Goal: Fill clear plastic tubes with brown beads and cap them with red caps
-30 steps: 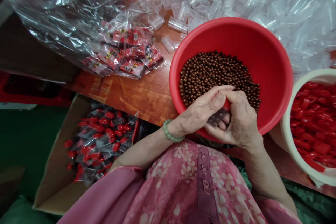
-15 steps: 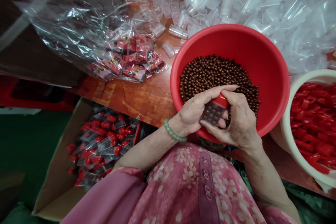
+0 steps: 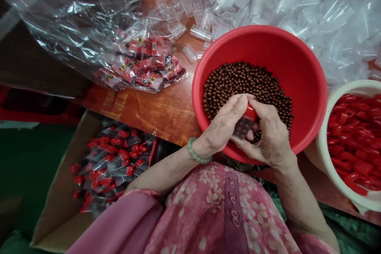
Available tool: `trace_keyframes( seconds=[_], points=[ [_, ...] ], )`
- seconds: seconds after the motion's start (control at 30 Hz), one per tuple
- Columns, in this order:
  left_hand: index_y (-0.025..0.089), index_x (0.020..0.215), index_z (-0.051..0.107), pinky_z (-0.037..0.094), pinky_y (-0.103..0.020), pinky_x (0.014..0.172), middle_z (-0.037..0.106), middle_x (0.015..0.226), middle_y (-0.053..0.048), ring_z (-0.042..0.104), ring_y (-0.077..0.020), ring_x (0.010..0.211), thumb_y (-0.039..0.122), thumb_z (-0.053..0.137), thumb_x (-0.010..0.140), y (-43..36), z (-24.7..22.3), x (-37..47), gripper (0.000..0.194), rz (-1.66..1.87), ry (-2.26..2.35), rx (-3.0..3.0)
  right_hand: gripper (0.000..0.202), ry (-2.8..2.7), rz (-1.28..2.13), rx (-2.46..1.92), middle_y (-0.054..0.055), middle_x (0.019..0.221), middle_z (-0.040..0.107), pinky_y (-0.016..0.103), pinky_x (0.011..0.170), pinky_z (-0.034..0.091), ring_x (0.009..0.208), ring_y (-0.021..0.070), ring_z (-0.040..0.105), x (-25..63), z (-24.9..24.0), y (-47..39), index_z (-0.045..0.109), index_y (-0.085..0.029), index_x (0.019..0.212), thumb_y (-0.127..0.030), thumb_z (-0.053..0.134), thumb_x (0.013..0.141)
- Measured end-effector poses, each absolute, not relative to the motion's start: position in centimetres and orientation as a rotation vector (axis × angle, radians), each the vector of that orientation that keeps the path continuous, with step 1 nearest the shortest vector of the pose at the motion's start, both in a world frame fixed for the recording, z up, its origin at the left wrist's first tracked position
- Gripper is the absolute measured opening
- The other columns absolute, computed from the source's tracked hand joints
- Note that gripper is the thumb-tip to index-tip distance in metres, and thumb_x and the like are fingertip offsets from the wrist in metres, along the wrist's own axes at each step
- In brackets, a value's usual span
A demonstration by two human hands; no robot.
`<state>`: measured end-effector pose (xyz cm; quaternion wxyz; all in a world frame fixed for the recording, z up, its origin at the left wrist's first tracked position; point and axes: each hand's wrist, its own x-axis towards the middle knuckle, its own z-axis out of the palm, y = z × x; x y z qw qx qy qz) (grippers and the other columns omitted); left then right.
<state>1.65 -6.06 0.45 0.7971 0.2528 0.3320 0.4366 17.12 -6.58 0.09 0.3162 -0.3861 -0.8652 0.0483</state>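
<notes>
A small clear container point(image 3: 241, 127) with a red cap point(image 3: 249, 112) and dark brown balls inside is held between both hands, over the near rim of a red basin point(image 3: 303, 67). My left hand point(image 3: 224, 125), with a green bead bracelet at the wrist, wraps the container's left side, its thumb by the cap. My right hand point(image 3: 271, 135) grips the right side, with fingers at the cap and below the container. Brown balls point(image 3: 244, 81) cover the basin's bottom; the hands hide some of them.
Clear empty containers point(image 3: 282, 0) are heaped behind the basin. A white bucket point(image 3: 324, 139) of red caps stands right. Red packets point(image 3: 151, 67) lie in a clear plastic bag at left. Below the table's edge, a cardboard box point(image 3: 53, 210) holds capped containers.
My left thumb has moved in against the red cap, and the left hand now covers more of the container. The view has shifted slightly.
</notes>
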Motion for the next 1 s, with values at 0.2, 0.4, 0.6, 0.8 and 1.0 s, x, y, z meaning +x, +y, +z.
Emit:
trace_keyframes(
  seconds=[0.2, 0.4, 0.6, 0.8, 1.0],
  points=[
    [0.020, 0.114, 0.055, 0.057, -0.021, 0.064, 0.071, 0.088, 0.000, 0.069, -0.0097, 0.065, 0.048, 0.084, 0.077, -6.2, 0.1, 1.4, 0.055, 0.938, 0.629, 0.516, 0.086, -2.220, 0.177, -1.016, 0.019, 0.134, 0.066, 0.048, 0.089, 0.064, 0.114, 0.0313, 0.068, 17.4, -0.1, -6.6, 0.031, -0.018, 0.159, -0.042, 0.074, 0.089],
    [0.020, 0.126, 0.060, 0.057, -0.021, 0.070, 0.071, 0.084, 0.000, 0.072, -0.0120, 0.073, 0.040, 0.085, 0.077, -6.5, 0.1, 1.3, 0.059, 0.974, 0.614, 0.556, 0.083, -2.196, 0.179, -1.053, 0.017, 0.130, 0.065, 0.048, 0.087, 0.064, 0.113, 0.0306, 0.067, 17.5, -0.2, -6.8, 0.033, -0.020, 0.157, -0.044, 0.074, 0.089],
    [0.020, 0.127, 0.062, 0.056, -0.021, 0.069, 0.070, 0.081, 0.001, 0.069, -0.0105, 0.070, 0.047, 0.083, 0.079, -6.8, -0.3, 1.9, 0.059, 1.002, 0.637, 0.587, 0.073, -2.235, 0.060, -1.021, 0.017, 0.129, 0.066, 0.047, 0.088, 0.062, 0.113, 0.0302, 0.067, 17.6, -0.1, -6.6, 0.039, -0.017, 0.151, -0.042, 0.071, 0.089],
    [0.016, 0.110, 0.058, 0.049, -0.021, 0.059, 0.060, 0.070, 0.003, 0.057, -0.0080, 0.058, 0.043, 0.061, 0.096, -7.7, 0.8, 2.4, 0.030, 0.977, 0.749, 0.743, 0.063, -2.334, -0.159, -1.018, 0.010, 0.102, 0.068, 0.035, 0.066, 0.056, 0.086, 0.0242, 0.065, 18.5, 0.5, -6.7, 0.048, -0.018, 0.137, -0.052, 0.067, 0.088],
    [0.021, 0.118, 0.061, 0.058, -0.032, 0.092, 0.072, 0.098, -0.007, 0.071, -0.0200, 0.093, 0.026, 0.066, 0.093, -8.3, 1.7, 2.5, 0.026, 0.968, 1.068, 1.183, 0.075, -2.401, -0.352, -1.015, 0.012, 0.088, 0.064, 0.032, 0.048, 0.038, 0.075, 0.0262, 0.060, 20.5, -0.5, -6.4, 0.054, -0.017, 0.133, -0.066, 0.070, 0.079]
  ],
)
